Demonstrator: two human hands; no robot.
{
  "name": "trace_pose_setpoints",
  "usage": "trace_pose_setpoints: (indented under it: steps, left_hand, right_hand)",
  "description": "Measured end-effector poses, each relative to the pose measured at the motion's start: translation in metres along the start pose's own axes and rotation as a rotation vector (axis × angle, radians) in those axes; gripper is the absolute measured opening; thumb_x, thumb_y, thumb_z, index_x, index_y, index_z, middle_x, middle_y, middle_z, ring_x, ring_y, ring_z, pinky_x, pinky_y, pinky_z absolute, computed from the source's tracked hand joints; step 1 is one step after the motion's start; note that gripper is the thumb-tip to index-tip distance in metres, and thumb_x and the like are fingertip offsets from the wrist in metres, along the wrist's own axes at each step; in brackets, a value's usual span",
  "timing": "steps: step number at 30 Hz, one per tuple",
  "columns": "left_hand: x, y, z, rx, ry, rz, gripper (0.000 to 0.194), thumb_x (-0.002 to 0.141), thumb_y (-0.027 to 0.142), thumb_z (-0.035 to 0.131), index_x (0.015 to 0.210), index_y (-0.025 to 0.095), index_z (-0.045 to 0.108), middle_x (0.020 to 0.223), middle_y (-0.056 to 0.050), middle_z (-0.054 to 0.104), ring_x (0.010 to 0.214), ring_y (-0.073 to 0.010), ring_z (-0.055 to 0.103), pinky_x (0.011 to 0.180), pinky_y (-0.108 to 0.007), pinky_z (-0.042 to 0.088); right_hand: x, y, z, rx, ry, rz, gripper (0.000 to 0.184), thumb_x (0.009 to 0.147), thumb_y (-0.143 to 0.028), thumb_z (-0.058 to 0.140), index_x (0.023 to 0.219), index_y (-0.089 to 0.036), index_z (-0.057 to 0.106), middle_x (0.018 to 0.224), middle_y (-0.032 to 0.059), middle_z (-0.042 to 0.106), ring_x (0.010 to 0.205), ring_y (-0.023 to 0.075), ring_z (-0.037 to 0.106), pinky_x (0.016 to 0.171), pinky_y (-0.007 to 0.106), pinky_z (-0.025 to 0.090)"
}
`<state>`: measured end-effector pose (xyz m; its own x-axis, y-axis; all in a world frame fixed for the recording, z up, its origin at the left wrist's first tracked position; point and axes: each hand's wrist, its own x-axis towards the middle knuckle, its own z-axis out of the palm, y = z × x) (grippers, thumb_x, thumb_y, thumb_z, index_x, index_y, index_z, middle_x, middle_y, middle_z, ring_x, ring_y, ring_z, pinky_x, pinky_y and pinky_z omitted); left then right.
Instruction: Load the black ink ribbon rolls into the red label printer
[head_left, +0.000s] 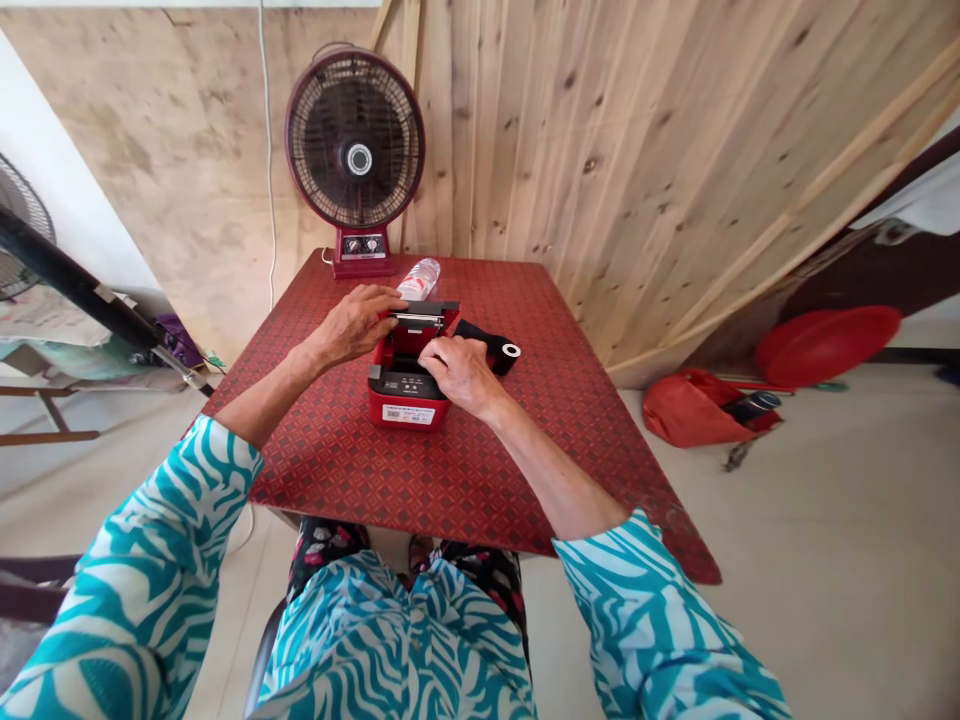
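A small red and black label printer (409, 410) sits on the table with its lid (427, 312) raised. My left hand (361, 322) holds the left end of that lid, fingers over the top edge and thumb beneath. Over the right side of the open compartment is my right hand (461, 372), its fingers curled down into the printer. The fingertips are hidden, so I cannot tell what they hold. Just beyond this hand lies a black roll (501, 354) with a white core end. Behind the lid, a clear plastic bottle (420, 279) lies on its side.
A dark red fan (356, 150) stands at the back left of the red patterned table (540, 470). Wooden boards (600, 150) rise behind the table. On the floor to the right are a red bag (690, 408) and a red basin (825, 345).
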<state>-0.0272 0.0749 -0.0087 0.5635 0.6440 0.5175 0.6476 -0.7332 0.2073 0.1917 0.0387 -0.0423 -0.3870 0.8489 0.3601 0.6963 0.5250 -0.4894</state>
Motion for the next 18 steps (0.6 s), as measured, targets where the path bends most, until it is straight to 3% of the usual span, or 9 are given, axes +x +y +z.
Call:
trace_pose_setpoints:
  steps: [8,15,18]
  left_hand:
    - [-0.001,0.001,0.001,-0.02,0.011,-0.001,0.027,0.095,0.026,0.052,0.117,0.018,0.065,0.129,-0.011,0.065,0.121,-0.0245,0.058,0.105,-0.047,0.045]
    - [-0.013,0.015,-0.004,-0.016,-0.009,-0.041,0.03,0.097,0.029,0.049,0.12,0.018,0.065,0.119,-0.01,0.07,0.11,-0.0241,0.062,0.098,-0.042,0.047]
    - [-0.022,0.021,-0.005,-0.018,-0.001,-0.044,0.031,0.098,0.03,0.047,0.12,0.018,0.066,0.116,-0.01,0.071,0.106,-0.0241,0.063,0.096,-0.041,0.047]
  right_hand:
    - [-0.026,-0.01,-0.003,-0.151,0.18,-0.173,0.033,0.101,-0.032,0.038,0.079,-0.024,0.061,0.082,0.0022,0.067,0.085,0.0199,0.054,0.09,0.039,0.03]
    - [-0.057,-0.015,0.015,-0.315,0.411,-0.442,0.022,0.098,-0.017,0.046,0.083,-0.022,0.061,0.082,0.0009,0.069,0.085,0.0178,0.054,0.093,0.037,0.03]
    - [-0.067,-0.015,0.018,-0.355,0.471,-0.481,0.018,0.096,-0.014,0.048,0.087,-0.022,0.062,0.084,0.0011,0.069,0.088,0.0177,0.056,0.096,0.037,0.031]
